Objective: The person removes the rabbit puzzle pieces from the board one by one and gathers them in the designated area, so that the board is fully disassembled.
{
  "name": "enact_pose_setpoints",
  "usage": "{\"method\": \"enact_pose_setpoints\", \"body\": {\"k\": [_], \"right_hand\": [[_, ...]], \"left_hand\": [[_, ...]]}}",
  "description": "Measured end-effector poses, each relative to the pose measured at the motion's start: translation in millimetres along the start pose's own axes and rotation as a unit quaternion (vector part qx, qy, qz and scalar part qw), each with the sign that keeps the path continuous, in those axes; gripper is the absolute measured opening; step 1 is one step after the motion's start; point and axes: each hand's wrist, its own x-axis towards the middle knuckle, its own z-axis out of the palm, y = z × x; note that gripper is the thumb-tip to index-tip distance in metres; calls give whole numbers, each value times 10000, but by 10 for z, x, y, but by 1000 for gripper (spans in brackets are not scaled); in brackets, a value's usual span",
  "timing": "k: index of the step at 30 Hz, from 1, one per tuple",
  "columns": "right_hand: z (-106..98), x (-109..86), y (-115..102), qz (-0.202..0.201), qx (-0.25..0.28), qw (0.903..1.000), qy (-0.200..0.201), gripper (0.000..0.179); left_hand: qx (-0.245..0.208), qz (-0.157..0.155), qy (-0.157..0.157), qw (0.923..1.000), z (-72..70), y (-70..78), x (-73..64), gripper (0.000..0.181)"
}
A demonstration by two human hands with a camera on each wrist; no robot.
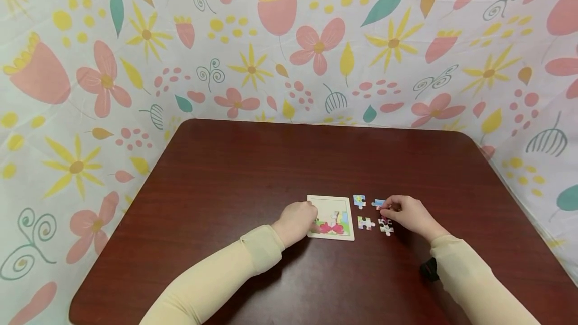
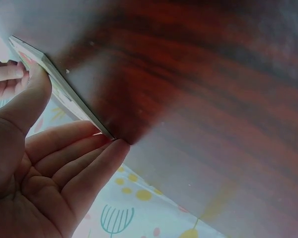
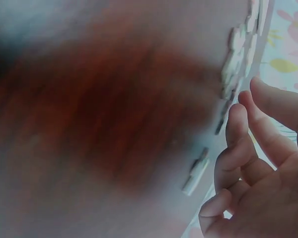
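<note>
A square puzzle board with a pale frame lies on the table, a few picture pieces set in its lower part. My left hand grips its left side; in the left wrist view the thumb lies over the board and the fingertips touch its edge. My right hand is over loose jigsaw pieces right of the board, its fingertips close to a blue piece that they partly cover. In the right wrist view nothing shows between thumb and fingers. Other pieces are a blue-yellow one and a pale one.
Another loose piece lies just below the right fingertips. The dark red-brown table has rounded corners and meets a flower-patterned cloth behind and at the sides. A black band shows at the right wrist.
</note>
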Motion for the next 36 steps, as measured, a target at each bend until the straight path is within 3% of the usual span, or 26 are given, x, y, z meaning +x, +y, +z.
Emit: {"method": "enact_pose_setpoints", "body": {"k": [6, 12, 21, 27, 36], "right_hand": [[47, 56, -161, -149, 29, 9996, 248, 6], [183, 129, -362, -289, 73, 9993, 244, 7], [351, 210, -634, -489, 119, 9987, -60, 42], [450, 239, -734, -818, -5, 9961, -320, 32], [535, 259, -801, -1093, -275, 9933, -274, 25]], "left_hand": [[66, 59, 21, 10000, -7, -4, 0, 30], [225, 107, 49, 9997, -10, 3, 11, 28], [281, 111, 27, 9995, 6, 8, 15, 26], [371, 54, -43, 9993, 3, 4, 16, 24], [344, 29, -86, 9994, -23, -2, 8, 23]]}}
